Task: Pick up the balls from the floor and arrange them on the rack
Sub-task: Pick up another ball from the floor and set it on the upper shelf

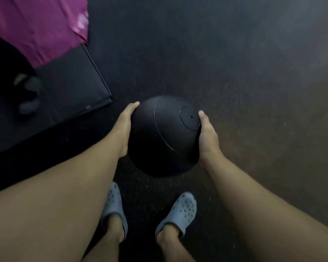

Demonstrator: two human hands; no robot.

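A large black ball (pixel 164 140) with a thin curved seam and a round valve patch hangs above the dark floor, in front of my feet. My left hand (pixel 124 127) presses on its left side, and my right hand (pixel 208 137) presses on its right side. Both hands grip it together. No rack is in view.
A black padded mat or box (pixel 70 86) lies at the left, with a magenta cloth (pixel 36 29) draped over its far part and a dark object (pixel 28 95) on it. The dark rubber floor (pixel 235 63) spreads ahead and to the right. My feet wear grey clogs (pixel 180 210).
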